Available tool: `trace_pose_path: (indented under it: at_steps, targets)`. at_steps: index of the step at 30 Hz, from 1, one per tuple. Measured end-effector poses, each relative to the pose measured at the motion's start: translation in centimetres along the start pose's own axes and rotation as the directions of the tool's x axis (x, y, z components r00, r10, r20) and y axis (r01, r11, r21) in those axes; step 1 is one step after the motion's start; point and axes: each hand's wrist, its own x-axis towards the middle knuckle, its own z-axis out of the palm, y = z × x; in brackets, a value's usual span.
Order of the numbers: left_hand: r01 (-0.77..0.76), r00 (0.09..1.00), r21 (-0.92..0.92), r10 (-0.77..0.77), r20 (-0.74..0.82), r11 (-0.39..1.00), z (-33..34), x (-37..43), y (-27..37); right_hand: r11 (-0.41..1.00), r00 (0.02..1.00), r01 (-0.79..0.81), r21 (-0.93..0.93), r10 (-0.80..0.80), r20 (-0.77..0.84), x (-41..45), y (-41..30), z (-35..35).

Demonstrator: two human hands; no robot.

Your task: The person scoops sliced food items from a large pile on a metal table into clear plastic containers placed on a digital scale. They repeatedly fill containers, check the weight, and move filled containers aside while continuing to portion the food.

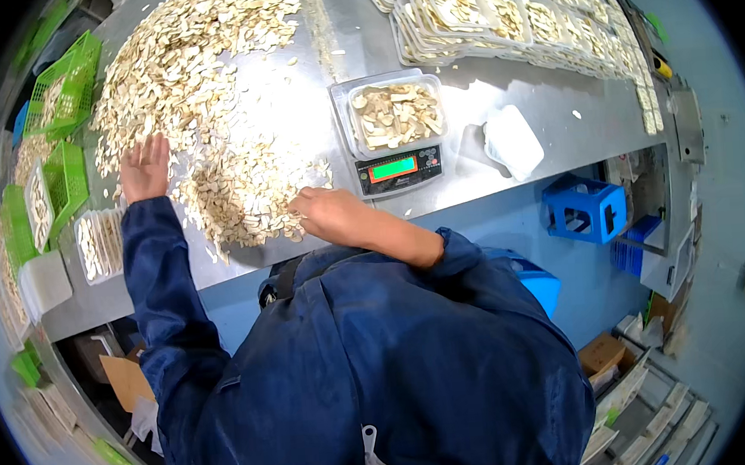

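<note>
My left hand (pixel 146 168) lies at the left edge of a large heap of pale dried slices (pixel 197 37), fingers extended, with nothing visible in it. My right hand (pixel 332 214) is bent at the near edge of a smaller mound of the slices (pixel 240 196). Its fingertips touch the mound, and whether they pinch any slices is hidden. Right of the mound stands a digital scale (pixel 400 171) with a lit green display. On its pan sits a clear plastic tray (pixel 397 117) filled with browner slices.
An empty white plastic tray (pixel 514 141) rests tilted at the table's (pixel 574 147) front right. Stacked filled trays (pixel 506 19) line the back right. Green baskets (pixel 64 85) and a row of upright filled trays (pixel 100 245) stand at left. A blue stool (pixel 585 210) is below.
</note>
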Motion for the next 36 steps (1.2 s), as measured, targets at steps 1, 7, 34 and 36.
trace_pose_path:
  at_steps: [1, 7, 34, 36]
  targets:
    - [0.075, 0.994, -0.011, -0.074, 0.084, 0.997, -1.0, 0.5, -1.6, 1.0, 0.998, 0.025, 0.012, -0.024, -0.056, -0.4, 0.1, -0.1]
    - [0.549, 0.815, 0.049, -0.547, 0.192, 0.835, -3.4, -5.9, -11.7, 0.945, 0.903, -0.298, 0.135, 0.325, -0.28, -3.1, 1.4, -7.0]
    - [0.556, 0.826, 0.006, -0.553, 0.11, 0.831, -5.8, -9.8, -14.1, 0.888, 0.808, -0.445, 0.113, 0.453, -0.376, -5.9, 12.1, -15.7]
    - [0.553, 0.826, 0.024, -0.552, 0.115, 0.833, -5.8, -9.8, -14.2, 0.876, 0.789, -0.45, 0.174, 0.482, -0.381, -5.5, 12.2, -15.8]
